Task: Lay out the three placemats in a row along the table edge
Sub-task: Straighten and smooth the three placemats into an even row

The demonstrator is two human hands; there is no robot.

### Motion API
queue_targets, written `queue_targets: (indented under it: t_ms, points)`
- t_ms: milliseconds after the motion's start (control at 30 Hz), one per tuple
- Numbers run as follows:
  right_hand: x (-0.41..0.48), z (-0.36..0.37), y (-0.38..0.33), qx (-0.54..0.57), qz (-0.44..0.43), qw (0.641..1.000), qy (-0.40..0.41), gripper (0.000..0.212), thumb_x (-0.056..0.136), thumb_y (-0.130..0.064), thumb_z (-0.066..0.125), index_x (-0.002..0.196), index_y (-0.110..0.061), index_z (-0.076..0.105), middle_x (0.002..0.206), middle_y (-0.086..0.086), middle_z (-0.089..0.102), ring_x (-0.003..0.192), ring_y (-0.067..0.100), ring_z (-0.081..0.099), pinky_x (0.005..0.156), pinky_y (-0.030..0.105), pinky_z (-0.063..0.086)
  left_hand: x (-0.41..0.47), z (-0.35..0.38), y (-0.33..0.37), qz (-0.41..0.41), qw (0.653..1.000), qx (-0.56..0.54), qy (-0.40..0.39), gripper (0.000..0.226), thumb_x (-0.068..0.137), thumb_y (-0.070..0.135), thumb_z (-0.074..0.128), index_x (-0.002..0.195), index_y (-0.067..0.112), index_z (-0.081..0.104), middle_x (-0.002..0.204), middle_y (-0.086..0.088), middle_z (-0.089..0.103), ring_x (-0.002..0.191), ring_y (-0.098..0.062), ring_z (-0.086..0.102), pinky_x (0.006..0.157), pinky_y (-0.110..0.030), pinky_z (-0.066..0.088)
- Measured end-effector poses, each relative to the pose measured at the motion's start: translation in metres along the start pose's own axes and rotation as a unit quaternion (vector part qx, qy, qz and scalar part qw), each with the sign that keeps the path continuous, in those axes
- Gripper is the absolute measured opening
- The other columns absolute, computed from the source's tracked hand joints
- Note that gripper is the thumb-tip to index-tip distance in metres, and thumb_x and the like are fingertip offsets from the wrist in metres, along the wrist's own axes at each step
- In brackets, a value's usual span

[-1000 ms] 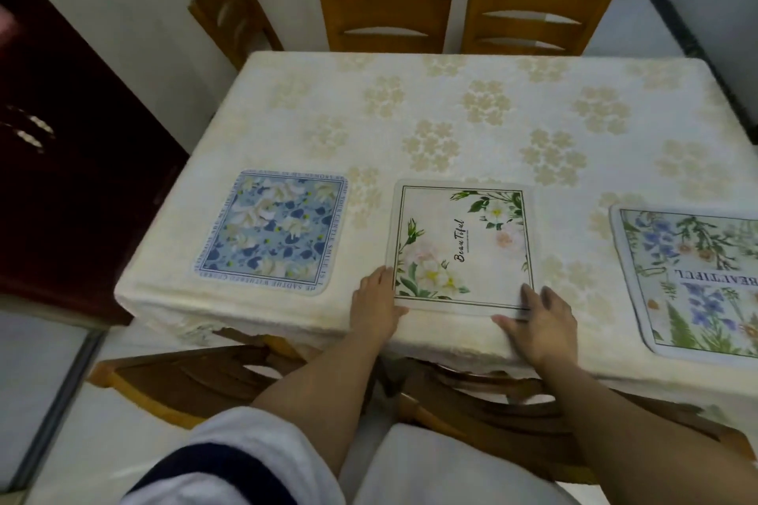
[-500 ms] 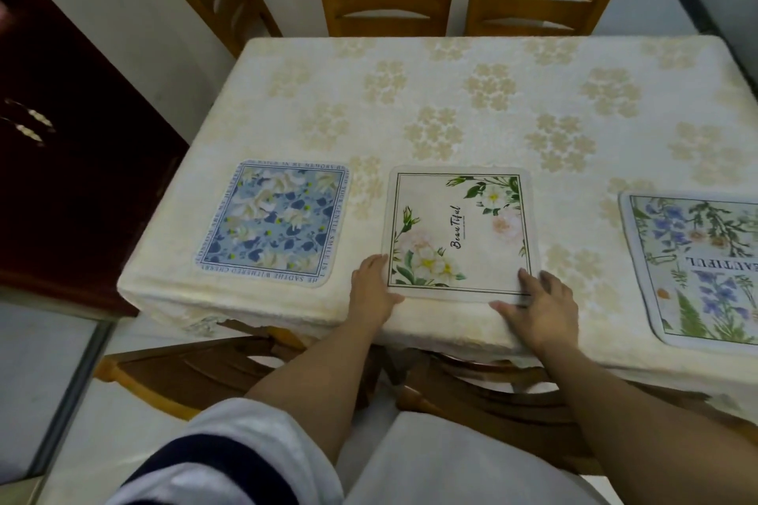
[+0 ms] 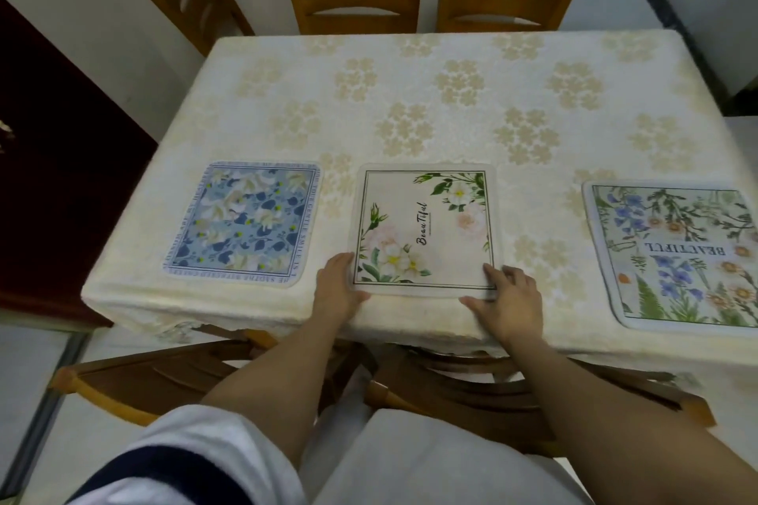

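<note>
Three placemats lie in a row near the front edge of the table (image 3: pixel 410 66). A blue floral placemat (image 3: pixel 244 221) is at the left. A cream placemat (image 3: pixel 426 230) with "Beautiful" lettering is in the middle. A white and green floral placemat (image 3: pixel 676 254) is at the right, partly cut off by the frame. My left hand (image 3: pixel 338 285) holds the cream placemat's near left corner. My right hand (image 3: pixel 508 299) rests with its fingers pressed on the near right corner.
The table has a cream tablecloth with a flower pattern. Three wooden chairs (image 3: pixel 357 0) stand at the far side. Two more wooden chairs (image 3: pixel 533 394) are tucked under the near edge. A dark red cabinet (image 3: pixel 53 176) stands close at the left.
Both hands stay on the cream placemat's near corners, and it has hardly shifted on the table. The view has tilted a little.
</note>
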State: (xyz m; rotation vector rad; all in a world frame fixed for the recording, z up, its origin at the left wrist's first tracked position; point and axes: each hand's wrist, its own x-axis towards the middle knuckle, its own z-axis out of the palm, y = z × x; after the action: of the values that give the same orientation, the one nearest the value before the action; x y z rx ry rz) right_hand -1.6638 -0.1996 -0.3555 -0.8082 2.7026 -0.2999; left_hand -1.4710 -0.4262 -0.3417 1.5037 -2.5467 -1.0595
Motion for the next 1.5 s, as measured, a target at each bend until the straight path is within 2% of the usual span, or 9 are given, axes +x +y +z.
queue_targets:
  t_ms: [333,567,700,900,1067,1200,1333,1400,1500]
  points:
    - [0.004,-0.003,-0.004,-0.011,-0.001,1.000,-0.025,0.077,0.080,-0.071,0.059,0.143,-0.030,0.044,0.143,0.007,0.045,0.130,0.028,0.042,0.104,0.042,0.041,0.003,-0.004,0.010,0.029,0.995,0.094,-0.025,0.081,0.071,0.017,0.084,0.142,0.013,0.045,0.148,-0.008,0.041,0.130,-0.031,0.043,0.110,-0.039,0.033]
    - [-0.025,-0.001,-0.019,0.041,0.067,0.994,-0.080,0.072,0.093,-0.057,0.049,0.154,-0.027,0.025,0.163,0.011,0.017,0.149,0.029,0.017,0.119,0.043,0.024,-0.005,-0.010,0.024,0.047,0.961,0.265,-0.065,0.059,0.090,0.027,0.063,0.141,0.014,0.037,0.144,-0.008,0.035,0.126,-0.033,0.039,0.101,-0.045,0.040]
    - [-0.043,-0.021,-0.012,0.066,0.102,0.986,-0.114,0.061,0.094,-0.051,0.051,0.148,-0.026,0.036,0.155,0.005,0.035,0.137,0.026,0.041,0.111,0.041,0.037,-0.006,-0.002,0.050,0.108,0.951,0.270,-0.104,0.055,0.092,0.033,0.058,0.140,0.013,0.041,0.147,-0.011,0.035,0.131,-0.033,0.036,0.106,-0.044,0.038]
    - [-0.040,-0.046,0.018,0.116,0.161,0.974,-0.105,0.027,0.092,-0.028,0.055,0.114,-0.017,0.066,0.113,0.007,0.068,0.098,0.026,0.064,0.087,0.036,0.053,-0.021,0.043,0.107,0.210,0.938,0.205,-0.186,0.050,0.096,0.038,0.055,0.141,0.019,0.047,0.143,-0.005,0.044,0.128,-0.027,0.046,0.104,-0.041,0.043]
    - [-0.023,-0.057,0.048,0.126,0.142,0.977,-0.097,0.019,0.094,-0.027,0.054,0.102,-0.017,0.068,0.104,0.006,0.069,0.091,0.024,0.063,0.084,0.035,0.054,-0.034,0.065,0.138,0.234,0.914,0.277,-0.182,0.029,0.095,0.035,0.052,0.100,0.012,0.068,0.105,-0.007,0.063,0.096,-0.026,0.062,0.084,-0.039,0.053]
    - [0.018,-0.077,0.102,0.134,0.096,0.984,-0.064,0.029,0.095,-0.025,0.053,0.118,-0.013,0.066,0.120,0.012,0.064,0.106,0.029,0.061,0.091,0.034,0.050,-0.033,0.090,0.171,0.197,0.927,0.279,-0.155,0.033,0.095,0.036,0.052,0.077,0.010,0.064,0.081,-0.004,0.060,0.082,-0.026,0.064,0.074,-0.038,0.055]
    - [0.051,-0.097,0.179,0.044,0.023,0.994,-0.095,0.067,0.091,-0.046,0.059,0.148,-0.019,0.037,0.155,0.014,0.031,0.140,0.034,0.033,0.115,0.044,0.031,-0.044,0.148,0.218,0.163,0.953,0.226,-0.118,0.035,0.096,0.035,0.049,0.119,0.013,0.064,0.123,-0.008,0.062,0.111,-0.029,0.059,0.094,-0.043,0.051]
    - [0.049,-0.100,0.225,-0.014,0.006,0.994,-0.105,0.088,0.084,-0.061,0.061,0.153,-0.027,0.021,0.163,0.011,0.013,0.149,0.035,0.013,0.121,0.049,0.017,-0.052,0.184,0.241,0.187,0.949,0.216,-0.136,0.060,0.093,0.043,0.054,0.146,0.017,0.041,0.156,-0.006,0.036,0.138,-0.029,0.039,0.111,-0.044,0.038]
    - [0.030,-0.104,0.298,-0.037,0.036,0.991,-0.124,0.109,0.074,-0.076,0.060,0.156,-0.034,0.003,0.166,0.007,-0.005,0.151,0.035,-0.003,0.120,0.053,0.005,-0.067,0.234,0.280,0.178,0.942,0.212,-0.187,0.098,0.084,0.053,0.066,0.157,0.025,0.008,0.166,-0.002,0.007,0.152,-0.026,0.013,0.120,-0.045,0.025]
